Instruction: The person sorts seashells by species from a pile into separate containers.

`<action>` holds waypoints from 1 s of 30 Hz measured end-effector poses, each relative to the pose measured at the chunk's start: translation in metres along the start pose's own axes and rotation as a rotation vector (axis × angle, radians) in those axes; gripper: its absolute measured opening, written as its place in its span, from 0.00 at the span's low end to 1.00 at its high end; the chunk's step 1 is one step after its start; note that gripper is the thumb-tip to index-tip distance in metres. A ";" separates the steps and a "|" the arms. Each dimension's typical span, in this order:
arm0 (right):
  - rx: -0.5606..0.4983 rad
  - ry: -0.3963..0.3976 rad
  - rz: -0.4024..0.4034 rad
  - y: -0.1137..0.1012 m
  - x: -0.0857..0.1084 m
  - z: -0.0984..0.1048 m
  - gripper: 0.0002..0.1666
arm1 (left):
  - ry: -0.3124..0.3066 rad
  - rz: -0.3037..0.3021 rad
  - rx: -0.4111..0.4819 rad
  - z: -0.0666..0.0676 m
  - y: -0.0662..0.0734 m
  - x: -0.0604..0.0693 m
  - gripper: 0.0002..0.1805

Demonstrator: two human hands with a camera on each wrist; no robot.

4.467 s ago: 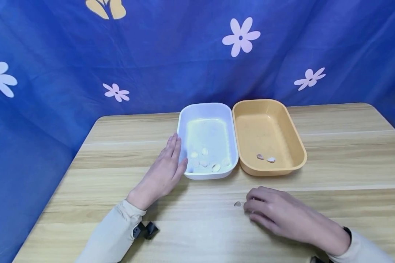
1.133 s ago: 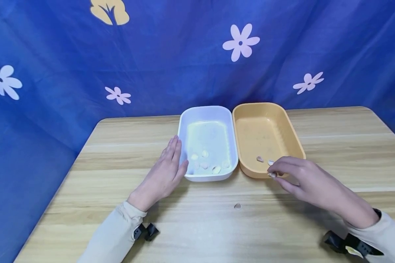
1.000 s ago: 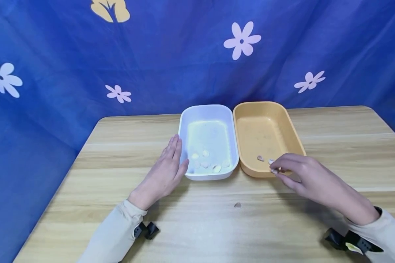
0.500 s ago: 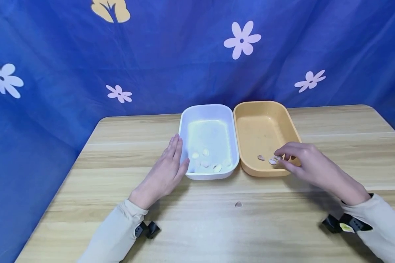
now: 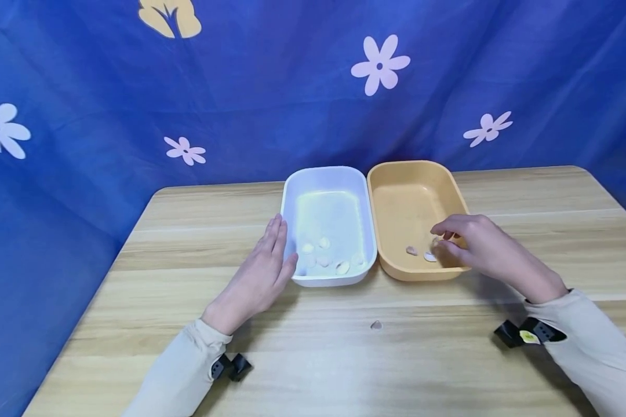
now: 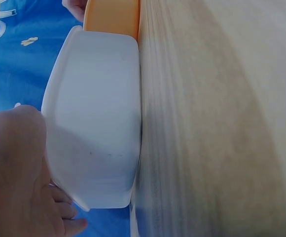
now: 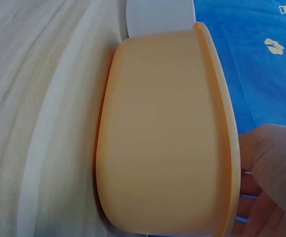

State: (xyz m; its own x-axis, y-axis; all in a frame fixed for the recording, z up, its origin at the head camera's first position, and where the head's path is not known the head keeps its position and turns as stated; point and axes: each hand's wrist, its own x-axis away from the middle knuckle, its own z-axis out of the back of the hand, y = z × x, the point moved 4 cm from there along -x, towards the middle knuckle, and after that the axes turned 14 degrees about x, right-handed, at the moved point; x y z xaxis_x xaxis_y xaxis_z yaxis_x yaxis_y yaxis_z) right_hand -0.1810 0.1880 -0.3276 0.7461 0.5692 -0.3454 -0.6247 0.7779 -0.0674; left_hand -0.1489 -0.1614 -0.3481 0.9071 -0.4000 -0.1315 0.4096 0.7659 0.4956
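My left hand (image 5: 255, 269) rests with straight fingers against the left side of the white tray (image 5: 330, 281); the left wrist view shows it beside the tray wall (image 6: 96, 118). My right hand (image 5: 482, 246) reaches over the right rim into the orange tray (image 5: 422, 275). Between its thumb and fingertips is a small pale seashell (image 5: 436, 241), partly hidden and blurred. Two seashells lie near the front of the orange tray, a brownish shell (image 5: 411, 250) and a white shell (image 5: 430, 256). In the right wrist view, the orange wall (image 7: 162, 133) hides the fingertips.
Several pale seashells (image 5: 342, 267) lie in the front half of the white tray. One small brownish seashell (image 5: 377, 325) lies on the wooden table (image 5: 313, 370) in front of the trays. The two trays touch side by side. A blue flowered curtain (image 5: 271, 87) hangs behind.
My right hand lifted a seashell from the table, carried it over the orange tray's front rim and moved farther inside, up and left. The left hand has stayed at the white tray.
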 end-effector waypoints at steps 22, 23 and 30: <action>0.045 0.167 0.032 -0.006 0.021 0.008 0.14 | 0.010 0.007 0.004 -0.001 0.000 0.002 0.37; 0.046 0.169 0.030 -0.006 0.021 0.008 0.14 | 0.009 0.006 0.005 -0.001 0.000 0.002 0.37; 0.014 0.278 0.093 -0.017 0.025 0.010 0.05 | 0.000 0.016 0.010 -0.001 0.000 0.003 0.37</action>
State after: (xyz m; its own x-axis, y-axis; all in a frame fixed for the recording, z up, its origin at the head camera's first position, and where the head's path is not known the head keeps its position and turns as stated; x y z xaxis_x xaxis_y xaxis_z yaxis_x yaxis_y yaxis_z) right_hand -0.1493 0.1915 -0.3261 0.5931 0.5449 -0.5927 -0.6825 0.7308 -0.0111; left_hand -0.1462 -0.1619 -0.3495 0.9135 -0.3878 -0.1231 0.3939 0.7672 0.5062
